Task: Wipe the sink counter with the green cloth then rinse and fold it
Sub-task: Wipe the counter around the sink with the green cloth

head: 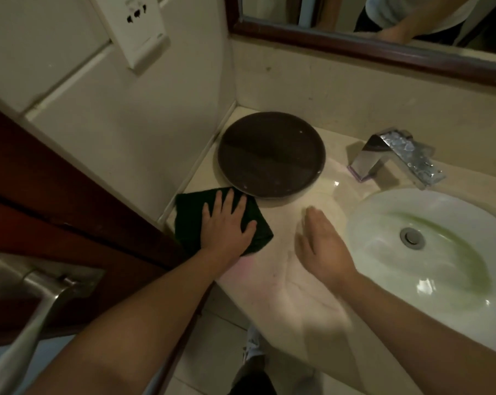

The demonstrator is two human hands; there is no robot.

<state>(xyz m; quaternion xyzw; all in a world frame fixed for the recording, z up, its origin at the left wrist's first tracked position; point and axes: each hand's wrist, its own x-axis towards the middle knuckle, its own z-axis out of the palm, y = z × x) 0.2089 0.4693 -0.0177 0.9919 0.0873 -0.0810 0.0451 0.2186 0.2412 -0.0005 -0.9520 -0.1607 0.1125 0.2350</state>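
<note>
The dark green cloth (189, 220) lies flat on the beige sink counter (281, 283), at its left end near the wall. My left hand (226, 223) presses flat on the cloth with fingers spread and straight. Held on edge with straight fingers, my right hand (320, 246) hovers over the bare counter between the cloth and the white basin (383, 252); it holds nothing. The basin's drain (412, 237) shows at its middle.
A round dark brown tray (271, 155) sits on the counter just behind the cloth, touching its far edge. A chrome faucet (397, 155) stands behind the basin. A dark wooden door (56, 201) with a metal handle (41, 297) is at the left. A framed mirror (383, 49) hangs above.
</note>
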